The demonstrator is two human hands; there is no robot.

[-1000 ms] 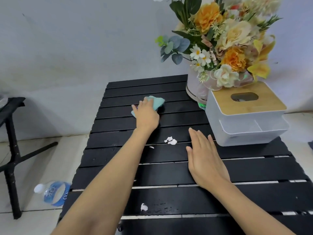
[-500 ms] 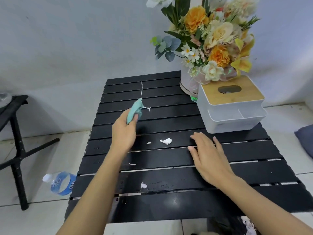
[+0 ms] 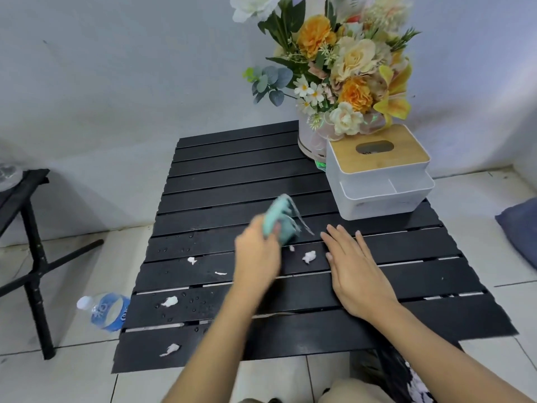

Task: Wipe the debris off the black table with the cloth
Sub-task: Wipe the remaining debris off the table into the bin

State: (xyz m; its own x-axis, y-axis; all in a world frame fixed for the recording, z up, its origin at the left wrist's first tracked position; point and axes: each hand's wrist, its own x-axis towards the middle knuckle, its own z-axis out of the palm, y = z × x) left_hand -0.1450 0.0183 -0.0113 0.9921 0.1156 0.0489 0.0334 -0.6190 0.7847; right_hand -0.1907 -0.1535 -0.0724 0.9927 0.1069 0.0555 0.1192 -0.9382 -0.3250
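Note:
The black slatted table (image 3: 232, 170) fills the middle of the view. My left hand (image 3: 257, 257), blurred by motion, grips a bunched teal cloth (image 3: 280, 221) just above the table's centre. My right hand (image 3: 353, 266) lies flat and open on the slats to the right. Several white paper scraps lie on the table: one (image 3: 308, 256) between my hands, one (image 3: 191, 260) to the left, one (image 3: 169, 301) lower left, and one (image 3: 171, 349) near the front edge. Water droplets dot the left slats.
A white tissue box with a wooden lid (image 3: 377, 173) and a flower vase (image 3: 312, 141) stand at the table's back right. A plastic bottle (image 3: 106, 311) lies on the tiled floor at left, beside a black stand (image 3: 32, 257). A grey cushion (image 3: 520, 228) lies at far right.
My left hand with the cloth has swept from the back left of the table rightward and nearer to the scraps between my hands. The camera has tilted; my right hand stays flat.

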